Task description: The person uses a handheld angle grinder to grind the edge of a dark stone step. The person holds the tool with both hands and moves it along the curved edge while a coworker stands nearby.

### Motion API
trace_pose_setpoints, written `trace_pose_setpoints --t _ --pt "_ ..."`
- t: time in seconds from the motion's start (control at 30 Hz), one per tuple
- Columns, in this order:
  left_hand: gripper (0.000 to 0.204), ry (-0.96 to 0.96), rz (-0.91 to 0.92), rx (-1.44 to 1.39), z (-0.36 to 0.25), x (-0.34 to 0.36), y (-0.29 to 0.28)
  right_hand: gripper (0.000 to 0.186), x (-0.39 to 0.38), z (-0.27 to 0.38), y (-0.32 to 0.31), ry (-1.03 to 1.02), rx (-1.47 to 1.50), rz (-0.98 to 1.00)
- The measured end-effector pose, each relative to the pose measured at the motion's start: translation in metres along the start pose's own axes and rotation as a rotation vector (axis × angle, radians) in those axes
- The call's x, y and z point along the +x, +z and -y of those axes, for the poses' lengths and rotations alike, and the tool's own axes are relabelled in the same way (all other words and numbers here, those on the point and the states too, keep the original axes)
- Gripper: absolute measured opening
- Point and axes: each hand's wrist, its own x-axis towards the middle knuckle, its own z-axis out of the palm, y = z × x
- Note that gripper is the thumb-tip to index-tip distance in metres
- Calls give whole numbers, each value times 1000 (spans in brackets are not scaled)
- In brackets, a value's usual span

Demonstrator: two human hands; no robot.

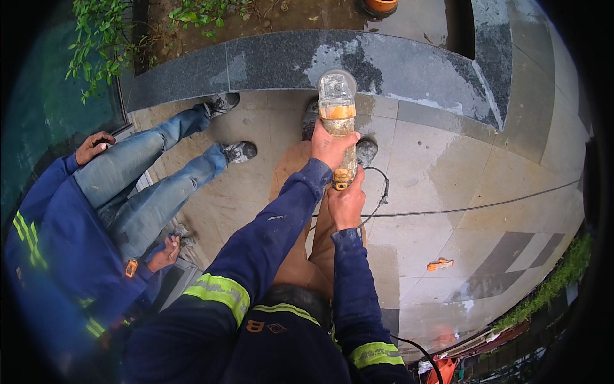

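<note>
One grinder (337, 112) is held two-handed: left hand (329, 146) fingers are wrapped around the mid-body; right hand (346, 205) fingers are closed around the rear end. The grinder head is positioned over the near edge of the dark stone ledge (275, 61); contact cannot be determined. A black cable (473, 208) crosses the tiled floor (435, 157), which shows damp patches. A co-worker (73, 237) sits at left.
</note>
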Motion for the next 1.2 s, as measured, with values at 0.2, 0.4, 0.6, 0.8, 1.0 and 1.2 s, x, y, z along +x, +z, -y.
trace_pose_setpoints --t 0.2,0.4,0.6,0.8,1.0,1.2 --pt "62 -47 4 -87 -9 0 -4 74 6 5 -5 -18 -32 45" --pt "59 -12 -30 9 -4 2 -3 74 1 9 -3 -27 -27 10" --pt "60 -34 -11 -73 -19 -1 -5 75 8 12 -6 7 -21 66" --pt "68 -65 6 -33 -3 -4 -3 72 -2 4 -1 -12 13 -3" --pt "64 -23 12 -35 -16 4 -3 73 9 13 -6 -8 -60 42" --pt "60 -27 -3 9 -12 4 -3 72 3 11 -6 -53 0 -4"
